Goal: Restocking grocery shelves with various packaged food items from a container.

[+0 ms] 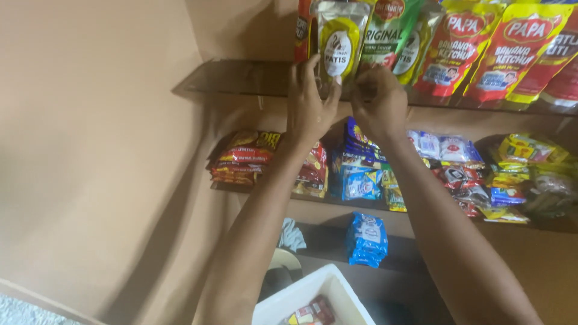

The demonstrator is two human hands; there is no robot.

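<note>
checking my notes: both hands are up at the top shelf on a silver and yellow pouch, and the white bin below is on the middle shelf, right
Not quite. The head view shows the white bin down below all the shelves, not on the middle shelf. The rest holds: the left hand and right hand are at the top shelf on the silver and yellow pouch.

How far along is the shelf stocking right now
Looks partly done: red-and-yellow sauce pouches already stand along the top shelf. In hand: the left hand and right hand are at the base of a clear yellow-labelled pouch. Left: the white bin below holds at least a few packets.
</note>
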